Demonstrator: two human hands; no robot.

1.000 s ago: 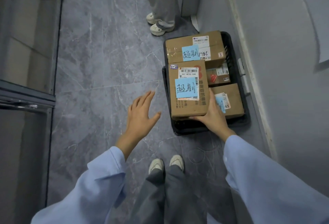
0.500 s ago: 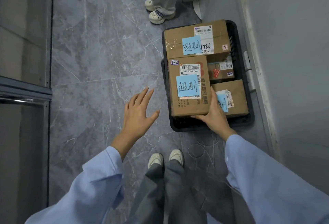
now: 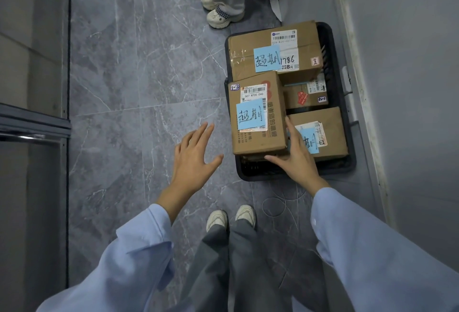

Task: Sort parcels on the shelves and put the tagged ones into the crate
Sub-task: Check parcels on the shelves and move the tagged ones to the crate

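— Parcel (image 3: 258, 135) with the blue tag (image 3: 250, 114), where is it?
— In the black crate (image 3: 258, 171), near left. Right hand (image 3: 298, 160) lies against its near corner, fingers straight, thumb along the edge; seemingly touching, not clutching. Left hand (image 3: 193, 160) hovers spread wide over the floor (image 3: 139, 113).

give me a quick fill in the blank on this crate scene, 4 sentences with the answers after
1. The crate on the floor is ___ in colour.
2. The tag on the near-left parcel is ___ in colour.
3. The left hand hovers over the floor holding ___.
4. The right hand touches that parcel's near ___ corner.
Missing words: black; blue; nothing; right.
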